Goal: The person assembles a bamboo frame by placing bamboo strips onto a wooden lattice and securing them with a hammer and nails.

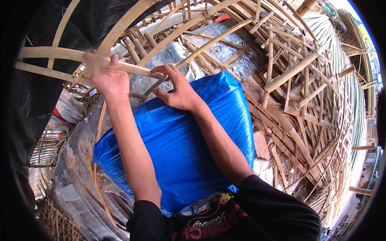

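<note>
A long pale bamboo strip (136,69) runs from the far left to the middle of the view. My left hand (110,78) is closed around it, palm turned up, with the thumb side smeared by motion. At the strip's right end is my right hand (177,90), its curved fingers touching the tip and its thumb held well apart below. A narrow grey piece (155,86) shows between that thumb and the fingers; its kind is unclear. Across my lap lies a blue woven plastic sheet (181,148), beneath both forearms.
Crossed bamboo strips (116,28) arch over the upper left beside black sheeting (24,100). A large heap of split bamboo and lattice pieces (297,88) fills the right. Grey, worn sheeting (76,160) covers the lower left, and a reddish brick-like block (261,145) lies right of the blue sheet.
</note>
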The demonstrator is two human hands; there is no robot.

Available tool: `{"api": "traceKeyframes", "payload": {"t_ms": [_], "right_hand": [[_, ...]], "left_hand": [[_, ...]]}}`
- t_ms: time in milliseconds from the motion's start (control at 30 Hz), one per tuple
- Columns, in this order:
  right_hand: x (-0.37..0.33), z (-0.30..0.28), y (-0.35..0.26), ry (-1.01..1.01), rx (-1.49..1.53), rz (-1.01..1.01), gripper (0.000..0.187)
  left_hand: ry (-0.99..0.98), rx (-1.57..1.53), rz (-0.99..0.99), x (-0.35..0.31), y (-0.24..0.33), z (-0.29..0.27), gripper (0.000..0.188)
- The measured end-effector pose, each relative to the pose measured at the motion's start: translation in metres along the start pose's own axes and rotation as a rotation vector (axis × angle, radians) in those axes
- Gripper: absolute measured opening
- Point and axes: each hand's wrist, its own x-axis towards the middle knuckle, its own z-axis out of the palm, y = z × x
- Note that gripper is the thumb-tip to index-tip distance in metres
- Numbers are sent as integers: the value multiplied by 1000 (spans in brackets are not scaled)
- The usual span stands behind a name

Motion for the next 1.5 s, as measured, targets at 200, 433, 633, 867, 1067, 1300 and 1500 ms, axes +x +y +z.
{"api": "traceKeyframes", "payload": {"t_ms": [200, 433, 633, 867, 1067, 1300, 1500], "right_hand": [[2, 7, -3, 106, 77, 91, 47], [6, 4, 15, 357, 352, 331, 37], [5, 1, 10, 433, 575, 460, 40], [2, -5, -3, 461, 707, 401, 63], [2, -17, -10, 570, 752, 184, 65], [17, -31, -32, 566, 1082, 86, 37], [39, -35, -30, 464, 1018, 92, 28]], "left_hand": [[70, 51, 100, 2, 6, -2, 42], [-61, 136, 165, -10, 18, 17, 23], [-18, 521, 243, -20, 15, 16, 27], [-106, 561, 251, -36, 5, 37, 28], [-95, 576, 186, -31, 3, 29, 28], [-135, 556, 121, -38, 17, 37, 31], [0, 373, 40, -34, 18, 33, 36]]}}
